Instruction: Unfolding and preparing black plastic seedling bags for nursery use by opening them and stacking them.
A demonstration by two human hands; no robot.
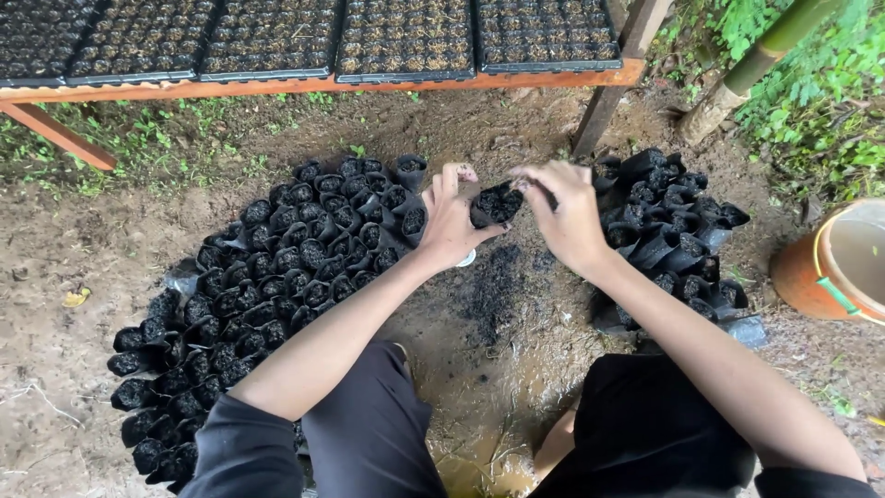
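My left hand (449,221) grips a small black plastic nursery bag (493,205) filled with dark soil, held above the muddy ground. My right hand (564,210) pinches the bag's right rim, fingers closed on it. To the left, several filled black bags (277,277) stand packed together in a wide patch on the dirt. To the right, another cluster of black bags (673,226) sits, some looking slack or tilted. A dark smear of spilled soil (493,290) lies on the ground under the held bag.
An orange wooden bench (304,86) at the top carries several black seedling trays (406,37). An orange bucket (834,267) stands at the right edge. A bamboo pole (751,65) leans at the top right among green plants. My knees in dark trousers (369,424) fill the bottom.
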